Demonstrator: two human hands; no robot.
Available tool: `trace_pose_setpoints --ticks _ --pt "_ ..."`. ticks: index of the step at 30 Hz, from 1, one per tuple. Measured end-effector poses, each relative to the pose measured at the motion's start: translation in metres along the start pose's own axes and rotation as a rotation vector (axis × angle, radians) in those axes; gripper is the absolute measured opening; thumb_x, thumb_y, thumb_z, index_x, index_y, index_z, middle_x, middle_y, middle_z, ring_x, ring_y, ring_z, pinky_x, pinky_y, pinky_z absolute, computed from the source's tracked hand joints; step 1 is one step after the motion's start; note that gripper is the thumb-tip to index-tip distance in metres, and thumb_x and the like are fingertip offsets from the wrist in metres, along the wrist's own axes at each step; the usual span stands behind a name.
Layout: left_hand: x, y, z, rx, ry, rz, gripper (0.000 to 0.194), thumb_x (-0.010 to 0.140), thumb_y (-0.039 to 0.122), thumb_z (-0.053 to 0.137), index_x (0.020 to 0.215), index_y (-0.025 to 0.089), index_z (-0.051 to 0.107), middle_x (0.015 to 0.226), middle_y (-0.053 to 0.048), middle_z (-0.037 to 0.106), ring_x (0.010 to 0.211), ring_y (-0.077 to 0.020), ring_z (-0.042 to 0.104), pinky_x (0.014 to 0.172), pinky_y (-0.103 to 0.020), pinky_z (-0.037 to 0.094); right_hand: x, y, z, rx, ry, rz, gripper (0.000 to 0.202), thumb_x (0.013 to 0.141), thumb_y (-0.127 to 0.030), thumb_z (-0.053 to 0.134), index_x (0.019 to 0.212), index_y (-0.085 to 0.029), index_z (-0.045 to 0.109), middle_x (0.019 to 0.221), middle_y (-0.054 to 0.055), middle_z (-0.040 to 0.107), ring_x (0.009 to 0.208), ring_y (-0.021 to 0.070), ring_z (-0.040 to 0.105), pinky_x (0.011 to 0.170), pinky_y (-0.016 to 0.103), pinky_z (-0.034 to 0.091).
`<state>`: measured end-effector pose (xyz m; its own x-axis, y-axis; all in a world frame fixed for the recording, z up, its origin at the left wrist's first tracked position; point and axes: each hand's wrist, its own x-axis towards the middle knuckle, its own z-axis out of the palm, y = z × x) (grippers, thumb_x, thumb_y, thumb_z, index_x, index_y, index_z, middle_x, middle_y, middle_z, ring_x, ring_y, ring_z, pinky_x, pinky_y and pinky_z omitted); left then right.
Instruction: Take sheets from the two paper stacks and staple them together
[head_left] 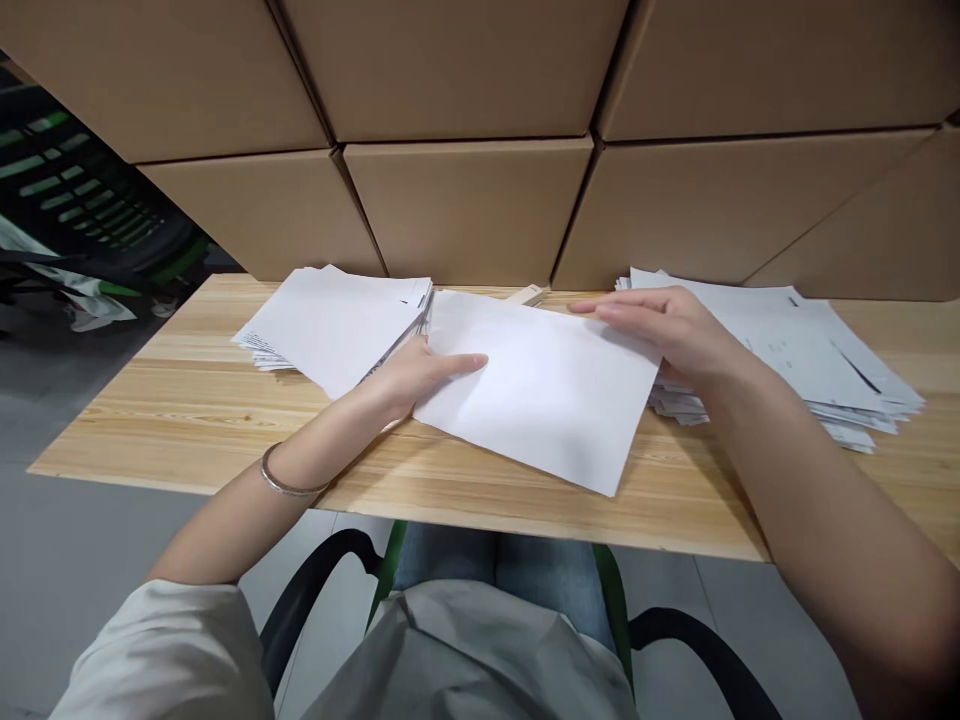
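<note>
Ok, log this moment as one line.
left hand: holds white sheet by left edge | right hand: at its upper right corner | left stack, right stack: on wooden table | cardboard boxes: behind

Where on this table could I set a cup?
The table shows bare wood between left pile and near-left corner, and below the held sheet along the front edge. Crowded: the back, where left pile and right pile sit near the cardboard boxes.

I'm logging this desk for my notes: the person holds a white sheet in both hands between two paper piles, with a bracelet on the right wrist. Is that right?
Not quite: the head view shows the bracelet on the left wrist. The rest stands.
</note>
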<state>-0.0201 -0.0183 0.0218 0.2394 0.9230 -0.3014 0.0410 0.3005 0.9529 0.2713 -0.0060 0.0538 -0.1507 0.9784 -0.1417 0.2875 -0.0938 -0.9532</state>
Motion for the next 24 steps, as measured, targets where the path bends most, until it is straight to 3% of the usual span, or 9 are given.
trace_pose_setpoints --ticks 4,8,11,14,16,18,24 --pt "0.002 -0.006 0.0 0.141 0.066 -0.041 0.038 0.074 0.039 0.088 0.103 0.019 0.075 0.104 -0.016 0.08 0.089 -0.0326 0.078 0.076 -0.048 0.065 0.0 0.001 0.005 -0.311 -0.075 0.05 0.028 0.075 -0.053 0.083 0.077 -0.026 0.083 0.079 0.005 0.078 0.066 0.0209 0.068 0.055 0.033 0.053" --pt "0.006 -0.014 0.002 0.376 0.266 0.215 0.031 0.089 0.033 0.066 0.118 0.02 0.064 0.104 -0.01 0.076 0.087 -0.0248 0.072 0.077 -0.041 0.059 -0.005 0.001 0.017 -0.583 -0.052 0.146 0.032 0.081 -0.051 0.073 0.064 -0.024 0.074 0.059 0.003 0.067 0.045 0.015 0.051 0.039 0.031 0.034" --pt "0.007 -0.018 0.001 0.628 0.305 0.364 0.043 0.094 0.027 0.055 0.136 0.017 0.056 0.095 -0.007 0.069 0.085 -0.0232 0.066 0.082 -0.041 0.055 -0.009 -0.002 0.023 -0.682 -0.065 0.155 0.027 0.079 -0.043 0.071 0.061 -0.023 0.073 0.066 0.003 0.071 0.053 0.0172 0.059 0.043 0.03 0.037" --pt "0.003 -0.019 0.002 0.886 0.267 0.419 0.054 0.096 0.023 0.049 0.149 0.017 0.052 0.092 -0.008 0.064 0.084 -0.0252 0.064 0.088 -0.043 0.053 -0.01 -0.001 0.024 -0.675 -0.1 0.154 0.018 0.079 -0.04 0.072 0.083 -0.026 0.083 0.082 0.003 0.079 0.071 0.0228 0.071 0.054 0.031 0.047" --pt "0.0 -0.019 0.004 1.036 0.242 0.388 0.052 0.098 0.023 0.044 0.148 0.018 0.057 0.094 -0.01 0.062 0.084 -0.0268 0.063 0.089 -0.045 0.052 -0.009 0.003 0.024 -0.645 -0.116 0.135 0.034 0.079 -0.039 0.073 0.11 -0.027 0.084 0.093 0.003 0.081 0.079 0.025 0.074 0.063 0.033 0.052" --pt "-0.002 -0.02 0.006 1.131 0.235 0.355 0.05 0.1 0.024 0.039 0.144 0.017 0.063 0.094 -0.011 0.06 0.081 -0.0265 0.062 0.086 -0.045 0.052 -0.008 0.006 0.023 -0.639 -0.137 0.121 0.045 0.081 -0.039 0.071 0.125 -0.029 0.08 0.097 0.002 0.082 0.081 0.0254 0.075 0.066 0.034 0.052" --pt "0.007 -0.023 0.007 1.096 0.231 0.43 0.046 0.1 0.024 0.043 0.134 0.018 0.072 0.084 -0.006 0.051 0.075 -0.0221 0.057 0.078 -0.036 0.05 -0.011 0.006 0.018 -0.689 -0.133 0.111 0.04 0.082 -0.04 0.071 0.119 -0.032 0.081 0.083 0.001 0.079 0.071 0.0253 0.071 0.059 0.035 0.047"
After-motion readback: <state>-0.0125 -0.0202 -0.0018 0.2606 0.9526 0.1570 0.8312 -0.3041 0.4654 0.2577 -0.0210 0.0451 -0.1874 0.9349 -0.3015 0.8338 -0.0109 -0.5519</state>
